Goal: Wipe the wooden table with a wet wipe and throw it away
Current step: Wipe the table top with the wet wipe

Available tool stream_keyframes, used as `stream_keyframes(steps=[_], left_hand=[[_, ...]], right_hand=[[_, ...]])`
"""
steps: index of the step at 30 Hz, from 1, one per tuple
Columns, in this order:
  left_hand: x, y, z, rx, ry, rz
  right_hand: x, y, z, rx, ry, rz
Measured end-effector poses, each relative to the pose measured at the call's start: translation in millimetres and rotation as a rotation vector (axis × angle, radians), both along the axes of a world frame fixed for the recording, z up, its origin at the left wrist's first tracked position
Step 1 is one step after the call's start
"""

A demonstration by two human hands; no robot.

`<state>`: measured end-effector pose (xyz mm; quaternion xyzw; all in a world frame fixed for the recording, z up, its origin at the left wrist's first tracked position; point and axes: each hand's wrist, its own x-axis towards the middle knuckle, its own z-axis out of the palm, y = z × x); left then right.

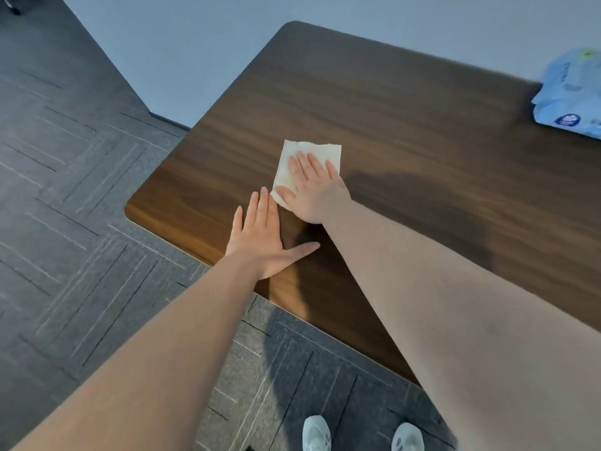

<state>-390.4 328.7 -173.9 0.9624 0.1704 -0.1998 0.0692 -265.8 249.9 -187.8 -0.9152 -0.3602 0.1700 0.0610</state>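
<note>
- Head view: the right hand (313, 192) lay flat on the wipe (307, 164), fingers spread, pressing it onto the table (406, 125) without gripping.
- The left hand (265, 240) rested flat and empty beside it, near the table's front edge, thumb splayed.
- A blue pack (572, 92) sat at the far right.

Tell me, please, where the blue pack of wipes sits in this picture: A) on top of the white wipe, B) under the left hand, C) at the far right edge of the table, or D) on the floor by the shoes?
C: the blue pack of wipes lies on the wooden table at the far right, well away from the wet wipe under the right hand.
</note>
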Motion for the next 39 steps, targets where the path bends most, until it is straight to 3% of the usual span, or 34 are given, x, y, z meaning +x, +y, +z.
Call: stream_keyframes(steps=[6,14,25,33,39], left_hand=[[1,-33,14,0.078,0.033,-0.247],[26,-181,16,-0.072,-0.033,-0.468],[45,-371,12,-0.013,0.005,-0.838],[50,-449,7,-0.017,-0.013,-0.928],[47,-457,0,0.026,-0.030,-0.896]], right_hand=[[-21,-117,3,-0.033,0.044,-0.176],[-39,-318,7,-0.095,0.072,-0.540],[-99,-573,3,-0.145,0.057,-1.059],[-133,-678,10,-0.155,0.095,-1.299],[-142,-704,11,-0.168,0.112,-1.343]])
